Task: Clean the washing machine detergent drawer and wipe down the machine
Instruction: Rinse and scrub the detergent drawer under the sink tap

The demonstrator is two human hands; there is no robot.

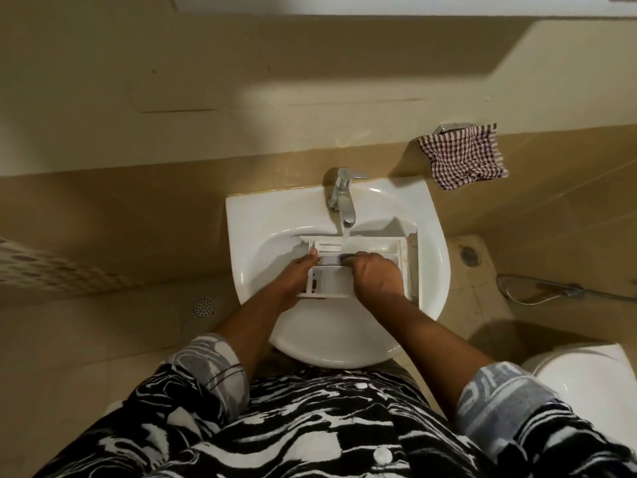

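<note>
Head view, looking down at a bathroom basin. The white plastic detergent drawer (372,244) is lying across the bowl of the white sink (248,236), directly beneath the chrome faucet (341,194), from which a thin stream of water (345,232) is falling onto the drawer's far edge. The left hand (300,274) is holding the drawer at its left end, its grip curling round the outer wall with a fingertip showing over the rim. The right hand (374,274) is reaching into the middle compartments, its grip closing round a small dark item (344,257), which is pressing against the inner partitions; whether this item is a brush, sponge or cloth cannot be told. The drawer is judged to be light and stiff, with thin moulded walls that are likely growing slippery under water and detergent residue; the partitions and siphon cap appear the most fragile parts. The outer side walls and the thicker front panel at the right end are therefore offering the safest hold, with scrubbing pressure being directed along the compartment floors, not against the dividers. The step in hand appears to be the rinsing and scrubbing of the drawer; the wiping of the machine is not yet being undertaken. A checked cloth (463,157) is hanging on the wall to the right of the faucet, and a toilet (586,381) is standing at lower right.
</note>
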